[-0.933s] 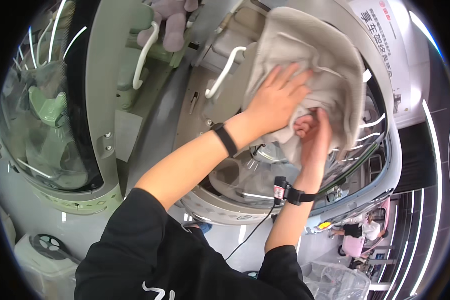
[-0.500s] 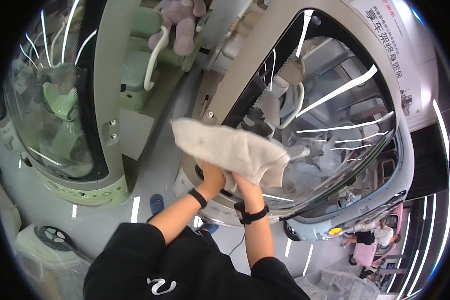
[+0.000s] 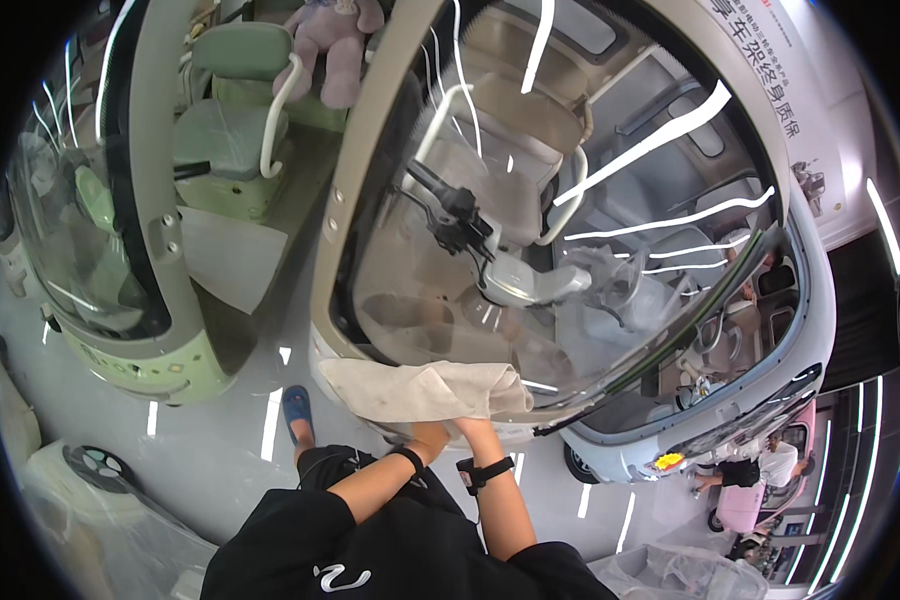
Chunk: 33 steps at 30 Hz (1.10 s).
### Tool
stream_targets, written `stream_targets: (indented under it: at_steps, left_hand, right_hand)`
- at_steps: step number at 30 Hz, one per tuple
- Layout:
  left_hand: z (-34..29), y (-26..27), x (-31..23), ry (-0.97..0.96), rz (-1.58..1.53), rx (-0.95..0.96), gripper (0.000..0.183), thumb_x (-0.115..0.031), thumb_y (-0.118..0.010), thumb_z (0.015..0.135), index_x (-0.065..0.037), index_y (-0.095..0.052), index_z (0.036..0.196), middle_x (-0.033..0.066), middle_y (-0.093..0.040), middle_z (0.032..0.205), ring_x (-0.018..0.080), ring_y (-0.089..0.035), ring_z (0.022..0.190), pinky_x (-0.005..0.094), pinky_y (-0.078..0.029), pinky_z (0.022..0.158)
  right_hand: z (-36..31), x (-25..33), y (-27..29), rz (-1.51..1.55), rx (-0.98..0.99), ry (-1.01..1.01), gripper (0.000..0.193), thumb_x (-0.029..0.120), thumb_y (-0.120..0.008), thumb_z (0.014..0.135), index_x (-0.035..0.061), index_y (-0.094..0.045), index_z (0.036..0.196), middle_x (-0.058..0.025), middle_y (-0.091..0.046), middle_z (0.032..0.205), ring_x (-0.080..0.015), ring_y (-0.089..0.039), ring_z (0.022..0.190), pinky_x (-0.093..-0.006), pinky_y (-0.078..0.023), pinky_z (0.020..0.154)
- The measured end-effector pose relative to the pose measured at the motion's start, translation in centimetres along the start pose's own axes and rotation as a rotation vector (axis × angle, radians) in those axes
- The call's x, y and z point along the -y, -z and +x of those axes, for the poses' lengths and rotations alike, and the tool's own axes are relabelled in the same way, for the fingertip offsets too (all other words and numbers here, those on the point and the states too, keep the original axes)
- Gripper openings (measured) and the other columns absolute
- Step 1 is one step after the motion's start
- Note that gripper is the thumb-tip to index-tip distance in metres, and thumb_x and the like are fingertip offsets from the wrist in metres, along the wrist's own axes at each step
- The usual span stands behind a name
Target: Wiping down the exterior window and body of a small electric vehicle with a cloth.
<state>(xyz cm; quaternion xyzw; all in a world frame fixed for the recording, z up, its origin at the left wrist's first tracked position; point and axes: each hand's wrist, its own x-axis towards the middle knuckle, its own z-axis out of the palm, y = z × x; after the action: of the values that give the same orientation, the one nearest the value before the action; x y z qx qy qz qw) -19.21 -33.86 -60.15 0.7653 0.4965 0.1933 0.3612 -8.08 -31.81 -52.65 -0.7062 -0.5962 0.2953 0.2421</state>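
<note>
Both hands (image 3: 430, 440) are supporting a beige cloth (image 3: 425, 390) by the windshield (image 3: 405, 290), hidden fingers leaving closure unclear, the next move likely needing steadiness.

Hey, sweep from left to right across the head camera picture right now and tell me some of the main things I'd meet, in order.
Green patterned front panel, blue shoe, beige cloth, small yellow patch, pink vehicle.
</note>
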Motion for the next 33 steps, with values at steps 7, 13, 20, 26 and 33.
stream_targets:
  at_steps: [7, 13, 20, 26, 33]
  left_hand:
    - [-0.8, -11.3, -9.5, -0.205, -0.294, 0.027, 0.042, -0.030, -0.056, 0.096, -0.008, -0.065, 0.130, 0.0183, -0.064, 0.136, 0.0403, -0.054, 0.132, 0.0537, -0.038, 0.113]
    - [0.3, -10.8, -11.2, -0.508, 0.220, -0.150, 0.037, -0.029, -0.060, 0.089, -0.014, -0.073, 0.120, 0.0107, -0.068, 0.131, 0.0277, -0.054, 0.134, 0.0438, -0.028, 0.121]
    - [-0.6, -3.7, -1.4, -0.325, 0.013, -0.182, 0.034, -0.026, -0.065, 0.084, -0.014, -0.072, 0.116, 0.0097, -0.073, 0.119, 0.0284, -0.067, 0.116, 0.0416, -0.050, 0.103]
    - [-3.4, 2.2, 9.9, -0.232, -0.065, -0.164, 0.047, -0.039, -0.068, 0.088, -0.015, -0.067, 0.129, 0.0142, -0.066, 0.134, 0.0355, -0.057, 0.130, 0.0479, -0.041, 0.113]
    - [-0.5, 12.7, 16.5, -0.346, -0.001, -0.051, 0.052, -0.038, -0.069, 0.089, -0.013, -0.065, 0.134, 0.0157, -0.061, 0.140, 0.0397, -0.051, 0.135, 0.0517, -0.037, 0.115]
  right_hand:
    - [-2.4, -6.2, 10.1, -0.053, 0.010, -0.280, 0.058, 0.039, -0.060, 0.102, 0.0076, -0.048, 0.150, -0.0120, -0.059, 0.145, -0.0293, -0.056, 0.132, -0.0423, -0.045, 0.112]
    - [-8.8, -12.8, 10.4, 0.484, -0.131, -0.425, 0.055, 0.038, -0.056, 0.105, 0.0080, -0.048, 0.150, -0.0101, -0.057, 0.147, -0.0266, -0.055, 0.133, -0.0409, -0.044, 0.113]
    - [-7.5, -14.2, 4.9, 0.890, -0.373, -0.531, 0.052, 0.038, -0.051, 0.108, 0.0089, -0.046, 0.152, -0.0068, -0.055, 0.149, -0.0225, -0.053, 0.135, -0.0384, -0.044, 0.113]
    - [-5.2, -0.2, -3.1, 0.866, -0.256, -0.626, 0.056, 0.039, -0.050, 0.109, 0.0097, -0.042, 0.155, -0.0050, -0.052, 0.152, -0.0211, -0.051, 0.137, -0.0370, -0.044, 0.113]
    - [-1.2, 3.7, -10.3, 0.908, -0.167, -0.591, 0.061, 0.040, -0.052, 0.108, 0.0101, -0.036, 0.159, -0.0060, -0.043, 0.160, -0.0209, -0.042, 0.144, -0.0375, -0.039, 0.116]
